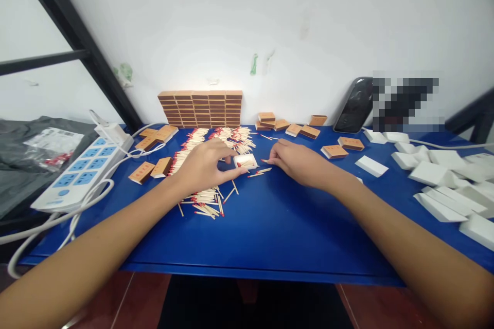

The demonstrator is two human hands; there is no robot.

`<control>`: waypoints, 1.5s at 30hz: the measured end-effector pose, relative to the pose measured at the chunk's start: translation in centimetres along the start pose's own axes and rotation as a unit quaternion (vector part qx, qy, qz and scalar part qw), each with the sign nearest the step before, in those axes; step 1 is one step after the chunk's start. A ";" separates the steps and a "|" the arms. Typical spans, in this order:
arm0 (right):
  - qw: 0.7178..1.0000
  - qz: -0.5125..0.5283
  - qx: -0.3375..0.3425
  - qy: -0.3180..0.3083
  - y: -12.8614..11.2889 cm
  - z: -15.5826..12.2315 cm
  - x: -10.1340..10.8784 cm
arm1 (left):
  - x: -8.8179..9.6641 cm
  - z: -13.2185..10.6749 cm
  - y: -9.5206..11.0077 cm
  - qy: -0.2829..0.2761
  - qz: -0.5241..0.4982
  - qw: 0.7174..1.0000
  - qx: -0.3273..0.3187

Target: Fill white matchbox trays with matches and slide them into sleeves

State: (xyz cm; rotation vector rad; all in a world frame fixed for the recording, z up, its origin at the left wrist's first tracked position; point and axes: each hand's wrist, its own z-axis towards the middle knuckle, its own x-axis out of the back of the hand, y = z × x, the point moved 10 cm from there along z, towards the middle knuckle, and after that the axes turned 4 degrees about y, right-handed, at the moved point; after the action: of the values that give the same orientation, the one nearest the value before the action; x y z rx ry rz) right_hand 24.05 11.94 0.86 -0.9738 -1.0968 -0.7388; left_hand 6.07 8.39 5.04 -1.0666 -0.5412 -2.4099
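Note:
My left hand (pixel 210 163) grips a small white matchbox tray (pixel 246 161) between thumb and fingers. A few matches lie inside the tray. To its right, my right hand (pixel 289 161) is closed in a pinch on a match, whose red tip (pixel 264 161) pokes out toward the tray. Loose matches (pixel 259 172) lie on the blue table (pixel 270 231) between my hands. A large heap of red-tipped matches (pixel 204 198) spreads under and around my left hand, which hides part of it.
Stacked matchboxes (pixel 200 109) form a block against the wall. Loose matchboxes (pixel 335 151) lie at both sides. White trays (pixel 440 167) are piled at the right. A phone (pixel 354 105) leans on the wall. At the left lie a power strip (pixel 79 172), white cables and a grey bag (pixel 23 164).

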 end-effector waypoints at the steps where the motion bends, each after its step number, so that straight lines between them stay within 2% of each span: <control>1: 1.000 0.017 0.005 0.022 -0.2 -0.2 0.7 | -0.1 0.0 0.0 -0.004 -0.003 1.000 0.001; 4: 0.992 0.078 0.045 0.085 -1.9 -0.6 2.1 | -0.5 -0.2 0.2 -0.019 -0.016 1.000 -0.001; 9: 0.980 0.115 0.134 0.095 -5.4 -1.1 1.0 | -1.1 -0.2 1.2 -0.040 -0.026 0.999 -0.015; 11: 0.975 0.109 0.141 0.134 -4.9 -1.3 1.8 | -1.0 -0.1 1.3 -0.039 -0.021 0.999 -0.016; 14: 0.971 0.101 0.120 0.179 -2.5 -1.4 3.5 | -0.4 0.1 0.7 -0.030 -0.008 0.999 -0.008; 16: 0.978 0.107 0.109 0.140 -1.0 -1.0 3.1 | 0.3 0.2 0.1 -0.011 0.010 1.000 0.003; 20: 0.987 0.135 0.092 -0.004 0.0 -0.5 -0.2 | 1.5 0.4 -0.9 0.033 0.037 0.998 0.027; 23: 0.987 0.135 0.085 -0.034 -0.2 -0.6 -1.3 | 1.4 0.4 -0.8 0.029 0.045 0.998 0.031; 27: 0.990 0.110 0.086 -0.022 -0.3 -0.8 -0.9 | 1.0 0.5 -0.4 0.018 0.044 0.998 0.034; 30: 0.992 0.104 0.073 -0.002 0.1 -1.0 0.3 | 0.7 0.4 -0.7 0.003 0.046 0.998 0.040; 35: 0.987 0.109 0.080 0.084 -1.1 -1.3 2.6 | 0.0 0.2 -0.7 -0.025 0.033 0.999 0.019; 41: 0.983 0.118 0.111 0.092 -4.2 -1.9 1.1 | -1.2 -0.1 1.2 -0.051 -0.035 0.998 -0.009; 45: 0.978 0.116 0.107 0.139 -3.5 -2.0 2.5 | -0.4 0.2 1.4 -0.025 -0.018 0.999 -0.016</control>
State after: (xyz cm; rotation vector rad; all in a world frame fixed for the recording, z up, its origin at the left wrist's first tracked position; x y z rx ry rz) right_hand 22.56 8.61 3.87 -0.7718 -0.7831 -0.5347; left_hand 7.21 7.47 5.11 -1.1422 -0.5457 -2.4358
